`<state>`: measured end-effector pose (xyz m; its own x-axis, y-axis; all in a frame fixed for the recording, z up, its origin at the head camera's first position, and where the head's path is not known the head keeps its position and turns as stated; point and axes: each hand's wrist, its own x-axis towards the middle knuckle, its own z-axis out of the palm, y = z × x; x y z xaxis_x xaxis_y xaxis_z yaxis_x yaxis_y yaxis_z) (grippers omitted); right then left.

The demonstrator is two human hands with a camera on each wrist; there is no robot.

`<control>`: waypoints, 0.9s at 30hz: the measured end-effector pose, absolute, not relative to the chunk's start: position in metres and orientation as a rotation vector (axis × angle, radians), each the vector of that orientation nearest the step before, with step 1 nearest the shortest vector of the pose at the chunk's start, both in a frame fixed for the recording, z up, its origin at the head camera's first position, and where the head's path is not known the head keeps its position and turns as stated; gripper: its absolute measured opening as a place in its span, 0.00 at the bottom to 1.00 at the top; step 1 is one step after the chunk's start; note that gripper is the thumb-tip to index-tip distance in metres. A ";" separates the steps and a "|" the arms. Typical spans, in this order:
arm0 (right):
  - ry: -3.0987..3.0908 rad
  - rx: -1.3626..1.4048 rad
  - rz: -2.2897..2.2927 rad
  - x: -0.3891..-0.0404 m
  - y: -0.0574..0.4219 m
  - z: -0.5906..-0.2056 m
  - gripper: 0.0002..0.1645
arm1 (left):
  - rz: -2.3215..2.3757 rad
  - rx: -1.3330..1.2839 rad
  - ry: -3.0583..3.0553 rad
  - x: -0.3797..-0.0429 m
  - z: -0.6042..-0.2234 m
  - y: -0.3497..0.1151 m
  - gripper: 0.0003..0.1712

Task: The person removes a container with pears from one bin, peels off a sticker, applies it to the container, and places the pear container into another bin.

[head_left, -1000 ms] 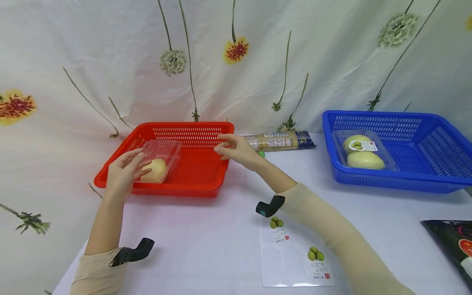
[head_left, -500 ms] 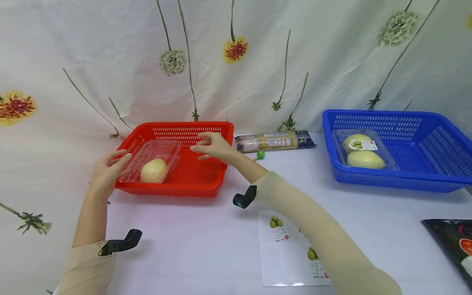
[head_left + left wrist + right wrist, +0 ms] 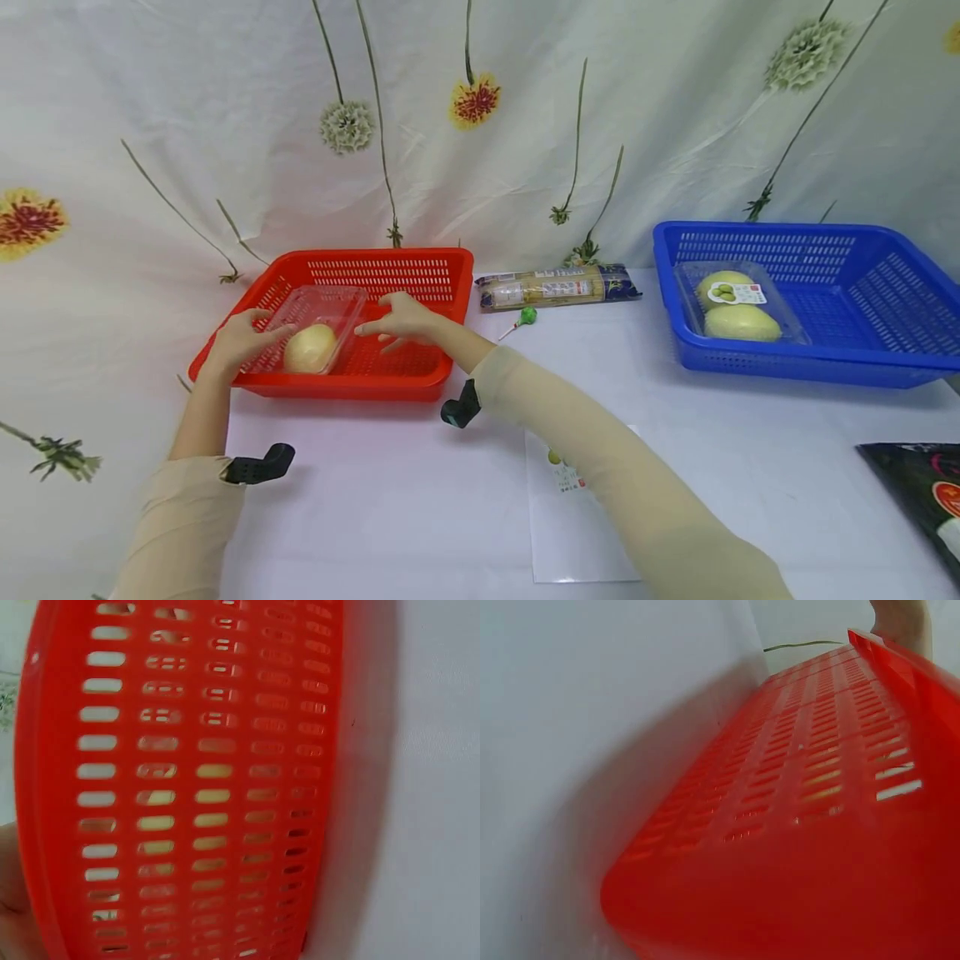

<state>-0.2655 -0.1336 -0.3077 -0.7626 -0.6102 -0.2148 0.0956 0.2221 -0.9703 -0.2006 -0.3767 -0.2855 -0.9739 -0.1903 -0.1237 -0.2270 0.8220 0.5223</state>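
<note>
The left hand (image 3: 238, 340) reaches over the left side of a red basket (image 3: 390, 385), thumb and fingers spread apart, at the left edge of a clear container (image 3: 324, 307). The right hand (image 3: 405, 319) hangs over the basket's middle, fingers likewise apart, just right of that container. Neither hand is clamped on anything; I cannot tell whether either touches the container.

The container lies in the left part of the red basket, with a pale rounded item (image 3: 311, 350) in its near end. The basket's slotted near wall stands between the left wrist view and the contents, which show only in patches through the slots.

Beyond the red basket's right side lie a long packet (image 3: 558, 287) and, just nearer, a green lollipop (image 3: 528, 316). Far right, a blue basket (image 3: 810, 367) holds a second clear container (image 3: 787, 325) with two pale items and a label (image 3: 738, 293). Near the middle, the right sleeve (image 3: 600, 450) covers part of a printed sheet (image 3: 573, 533) on the white table (image 3: 375, 500). A black packet (image 3: 926, 492) lies at near right. A flowered cloth (image 3: 247, 100) hangs behind everything.
</note>
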 end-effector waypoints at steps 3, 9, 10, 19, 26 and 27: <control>1.892 -0.453 -1.584 -0.264 -0.137 -0.309 0.46 | 0.784 -0.360 2.924 -0.206 -0.288 -0.369 0.49; 1.925 -0.412 -1.559 -0.261 -0.138 -0.309 0.43 | 0.794 -0.321 2.902 -0.211 -0.292 -0.358 0.49; 1.943 -0.412 -1.544 -0.261 -0.137 -0.309 0.40 | 0.810 -0.296 2.898 -0.212 -0.292 -0.357 0.48; 1.978 -0.382 -1.404 -0.261 -0.137 -0.308 0.23 | 0.797 -0.197 2.781 -0.212 -0.289 -0.340 0.60; 1.960 -0.289 -1.486 -0.259 -0.137 -0.307 0.38 | 0.857 -0.127 2.769 -0.212 -0.293 -0.335 0.58; 1.969 -0.282 -1.518 -0.258 -0.136 -0.307 0.40 | 0.862 -0.119 2.781 -0.212 -0.294 -0.335 0.57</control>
<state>-0.2581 -0.1363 -0.3071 -0.7793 -0.5223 -0.3464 0.2020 0.3139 -0.9277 -0.2117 -0.3347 -0.2941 -0.9708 -0.0099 -0.2395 -0.1436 0.8239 0.5483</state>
